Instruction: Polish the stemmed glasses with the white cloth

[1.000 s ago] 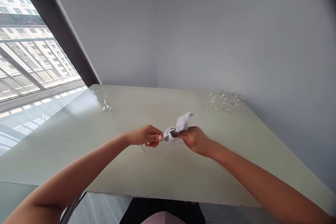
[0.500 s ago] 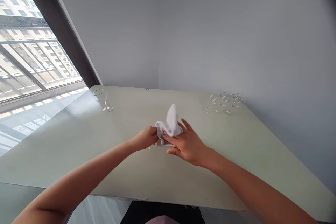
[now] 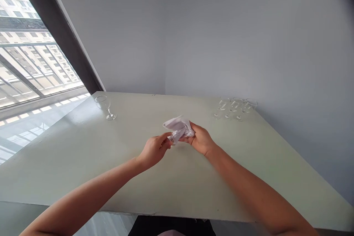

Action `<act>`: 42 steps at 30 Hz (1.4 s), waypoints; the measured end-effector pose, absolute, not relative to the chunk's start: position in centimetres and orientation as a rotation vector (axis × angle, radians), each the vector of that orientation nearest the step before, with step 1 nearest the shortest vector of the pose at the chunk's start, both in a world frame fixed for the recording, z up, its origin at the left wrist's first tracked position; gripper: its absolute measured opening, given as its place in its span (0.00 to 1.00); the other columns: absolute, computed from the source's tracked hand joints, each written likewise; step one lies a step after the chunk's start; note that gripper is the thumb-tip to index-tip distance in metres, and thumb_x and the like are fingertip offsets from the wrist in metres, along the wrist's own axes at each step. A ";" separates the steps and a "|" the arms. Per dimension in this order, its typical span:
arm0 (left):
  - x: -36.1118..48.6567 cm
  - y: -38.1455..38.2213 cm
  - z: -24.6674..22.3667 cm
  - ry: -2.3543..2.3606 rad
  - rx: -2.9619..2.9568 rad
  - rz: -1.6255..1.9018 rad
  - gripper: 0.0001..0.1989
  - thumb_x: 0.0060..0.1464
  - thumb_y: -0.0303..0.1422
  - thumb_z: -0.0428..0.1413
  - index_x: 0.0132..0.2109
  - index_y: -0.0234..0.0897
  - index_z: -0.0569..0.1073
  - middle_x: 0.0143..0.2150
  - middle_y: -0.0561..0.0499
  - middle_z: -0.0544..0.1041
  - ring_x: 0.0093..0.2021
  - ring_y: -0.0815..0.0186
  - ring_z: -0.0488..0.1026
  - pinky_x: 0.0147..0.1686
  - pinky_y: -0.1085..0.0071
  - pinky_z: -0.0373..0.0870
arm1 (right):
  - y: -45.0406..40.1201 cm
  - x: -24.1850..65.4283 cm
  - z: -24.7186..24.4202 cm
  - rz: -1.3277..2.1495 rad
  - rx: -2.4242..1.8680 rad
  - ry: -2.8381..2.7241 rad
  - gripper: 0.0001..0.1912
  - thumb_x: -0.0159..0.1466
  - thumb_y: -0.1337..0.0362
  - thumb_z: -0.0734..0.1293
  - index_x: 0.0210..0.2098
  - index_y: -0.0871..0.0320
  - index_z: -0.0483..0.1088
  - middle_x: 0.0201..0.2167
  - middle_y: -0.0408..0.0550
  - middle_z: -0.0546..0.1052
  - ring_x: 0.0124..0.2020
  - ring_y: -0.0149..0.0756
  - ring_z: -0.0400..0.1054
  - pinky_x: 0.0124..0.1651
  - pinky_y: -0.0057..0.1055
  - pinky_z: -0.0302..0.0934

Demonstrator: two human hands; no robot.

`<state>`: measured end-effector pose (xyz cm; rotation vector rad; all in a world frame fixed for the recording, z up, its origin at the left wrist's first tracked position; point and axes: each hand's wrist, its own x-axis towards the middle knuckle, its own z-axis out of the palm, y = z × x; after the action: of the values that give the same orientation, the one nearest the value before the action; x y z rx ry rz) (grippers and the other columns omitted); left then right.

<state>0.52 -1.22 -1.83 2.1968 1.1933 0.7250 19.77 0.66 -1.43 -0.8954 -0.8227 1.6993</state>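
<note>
Near the middle of the frame, a bunched white cloth (image 3: pixel 179 125) sits between both hands, apparently lifted above the tabletop (image 3: pixel 166 191). The left hand (image 3: pixel 153 151) has its fingers pinched at the cloth's lower left end, while the right hand (image 3: pixel 204 141) grips its right side, thumb on top and fingers curled beneath. Holding it from opposite ends probably lets one hand steady the bundle while the other works it; whether something is wrapped inside, I cannot tell. A stemmed glass (image 3: pixel 108 111) stands alone at the upper left of the tabletop, and a cluster of glasses (image 3: pixel 231 110) stands close together at the upper right. Both spots seem to leave the middle free for the hands.
</note>
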 end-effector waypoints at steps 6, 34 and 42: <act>2.5 -0.5 -2.3 1.145 1.849 0.902 0.15 0.54 0.37 0.47 0.48 0.39 0.67 0.30 0.53 0.67 0.27 0.73 0.64 0.25 0.77 0.64 | 0.3 18.6 -2.3 1.607 -0.719 -0.547 0.17 0.59 0.50 0.60 0.39 0.54 0.69 0.42 0.46 0.74 0.41 0.39 0.69 0.40 0.38 0.64; 3.8 3.6 -2.6 0.871 1.187 0.856 0.23 0.41 0.37 0.62 0.45 0.35 0.67 0.47 0.41 0.73 0.49 0.57 0.68 0.51 0.59 0.57 | -0.6 19.6 -4.6 1.800 -0.929 -0.810 0.19 0.47 0.50 0.71 0.24 0.60 0.67 0.18 0.39 0.64 0.19 0.26 0.56 0.22 0.26 0.48; 2.1 4.1 -2.6 0.902 0.972 0.991 0.19 0.44 0.38 0.61 0.42 0.32 0.68 0.44 0.41 0.73 0.36 0.65 0.73 0.38 0.66 0.69 | 0.2 21.1 -5.3 1.165 -1.172 -0.950 0.20 0.55 0.46 0.62 0.28 0.57 0.67 0.26 0.46 0.70 0.29 0.36 0.65 0.31 0.33 0.58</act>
<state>2.07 4.11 -2.61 0.9723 0.9017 0.9914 21.10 0.24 -5.27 -1.1719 -0.9504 1.1652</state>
